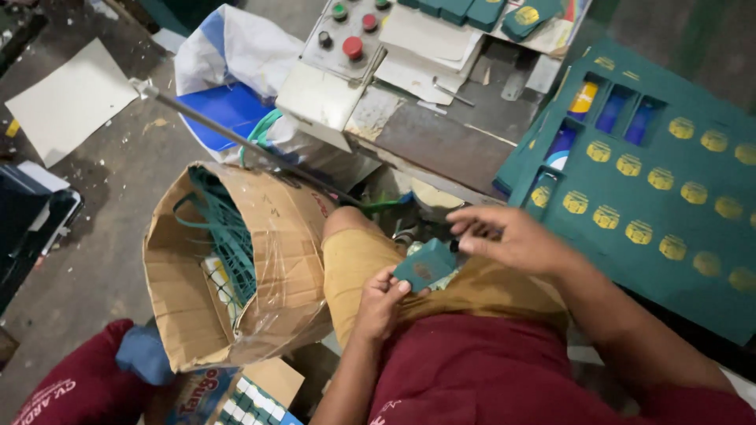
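We look down at our lap, where our two hands meet over a small teal card piece with a faint gold mark on its face. Our left hand comes up from below and grips the lower left edge of that piece, thumb on top and fingers curled under it. Our right hand reaches in from the right, its fingertips pinched at the upper right corner of the same piece, so the piece sits between both hands, just above our tan shorts. To the right, close to the right forearm, lies a large teal printed sheet covered with rows of gold round marks and with several rectangular cut-outs near its top; it rests on the tabletop. Further back on that tabletop stands a grey control box with red and green buttons, and beside it a stack of folded teal pieces. To the left of our knee an open cardboard box holds tangled teal offcut strips. A metal rod runs slantwise above the box, over a blue and white sack
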